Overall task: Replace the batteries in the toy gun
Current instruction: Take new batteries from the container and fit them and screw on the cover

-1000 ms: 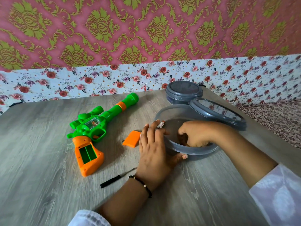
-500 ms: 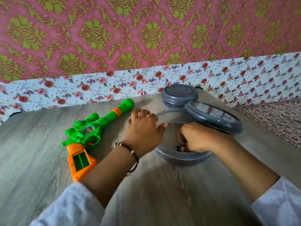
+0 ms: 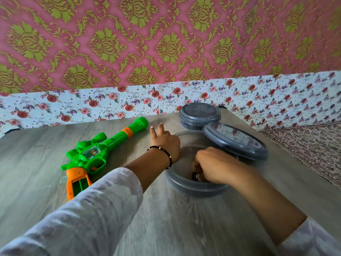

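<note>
I saw the green and orange plastic toy gun (image 3: pixel 96 154) lying flat toward the left edge of the grey wood-grain surface (image 3: pixel 33 163), its grip's battery bay open. My left hand (image 3: pixel 164 143) lay just right of the gun, two fingers extended, beside the rim of the round grey plastic container (image 3: pixel 195 187). My right hand (image 3: pixel 212 165) reached inside that container, fingers curled around a small dark battery (image 3: pixel 194 175). A grey lid (image 3: pixel 235 141) leaned tilted on the container's far rim.
</note>
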